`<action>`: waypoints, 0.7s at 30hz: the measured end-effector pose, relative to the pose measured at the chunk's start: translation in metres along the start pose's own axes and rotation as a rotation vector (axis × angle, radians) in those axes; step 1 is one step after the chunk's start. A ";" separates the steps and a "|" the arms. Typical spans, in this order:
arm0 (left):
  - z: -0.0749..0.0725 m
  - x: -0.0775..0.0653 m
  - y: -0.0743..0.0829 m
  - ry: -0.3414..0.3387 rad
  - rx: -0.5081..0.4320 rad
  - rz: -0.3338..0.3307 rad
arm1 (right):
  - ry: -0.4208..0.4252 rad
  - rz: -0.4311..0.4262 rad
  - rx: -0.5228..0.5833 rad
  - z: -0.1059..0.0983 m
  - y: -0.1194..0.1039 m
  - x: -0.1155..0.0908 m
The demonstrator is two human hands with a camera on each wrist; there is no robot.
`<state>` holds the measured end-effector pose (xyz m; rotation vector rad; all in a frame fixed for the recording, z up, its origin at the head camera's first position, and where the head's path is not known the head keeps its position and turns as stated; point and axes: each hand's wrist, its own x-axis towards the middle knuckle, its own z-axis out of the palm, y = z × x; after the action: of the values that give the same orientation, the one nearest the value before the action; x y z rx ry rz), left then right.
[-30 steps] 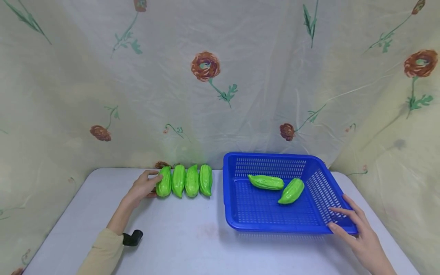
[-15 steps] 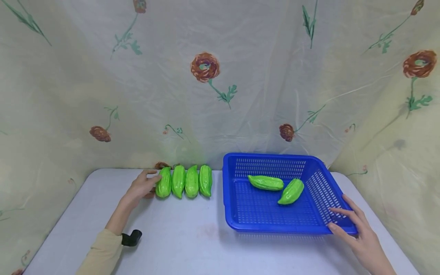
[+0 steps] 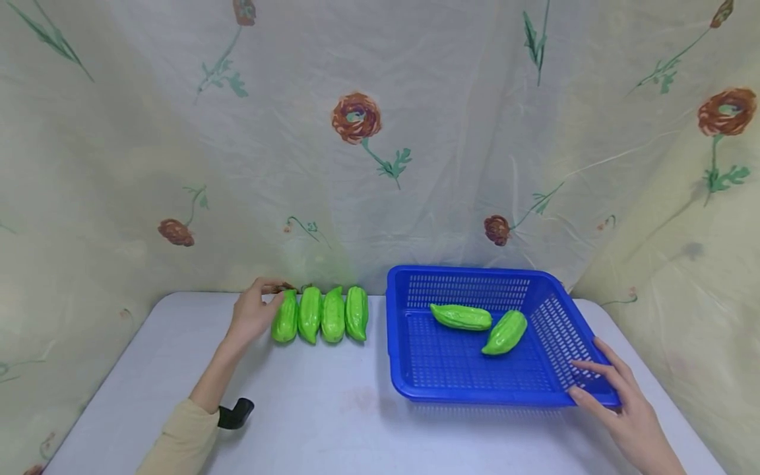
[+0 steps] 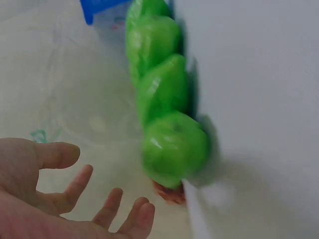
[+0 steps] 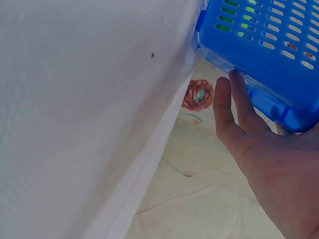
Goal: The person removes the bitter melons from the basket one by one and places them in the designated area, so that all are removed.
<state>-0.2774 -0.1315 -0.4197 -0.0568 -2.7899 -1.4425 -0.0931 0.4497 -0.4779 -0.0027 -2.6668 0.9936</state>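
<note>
Several green ridged gourds, bitter melon in shape, stand side by side in a row at the table's back left. My left hand (image 3: pixel 252 316) is beside the leftmost gourd (image 3: pixel 285 318). In the left wrist view its fingers are spread and loosely bent, holding nothing, with a gap to the nearest gourd (image 4: pixel 175 148). My right hand (image 3: pixel 632 412) rests at the right rim of a blue plastic basket (image 3: pixel 475 398), fingers fairly straight across it; part of the hand is hidden by the basket in the right wrist view. Two gourds (image 3: pixel 461 317) lie inside the basket.
A white-covered table (image 3: pixel 332 422) carries everything. Floral cloth (image 3: pixel 415 198) hangs behind and at both sides. The basket takes up the table's right half. A black wrist mount (image 3: pixel 236 414) sticks out from the left sleeve.
My left hand has shifted slightly up and back along the leftmost gourd, its fingers now near the gourd's far end. My right hand, the basket and the gourds have stayed in place.
</note>
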 end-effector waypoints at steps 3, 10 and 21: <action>0.005 -0.003 0.013 0.000 -0.022 0.043 | -0.003 0.008 0.015 0.000 0.001 -0.001; 0.012 -0.013 0.038 -0.030 -0.047 0.096 | -0.020 0.025 0.021 -0.001 0.000 -0.002; 0.029 -0.028 0.063 -0.129 -0.111 0.161 | -0.026 0.035 0.026 0.000 0.000 0.000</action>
<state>-0.2472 -0.0728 -0.3855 -0.3783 -2.7232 -1.6047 -0.0928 0.4498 -0.4780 -0.0314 -2.6856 1.0454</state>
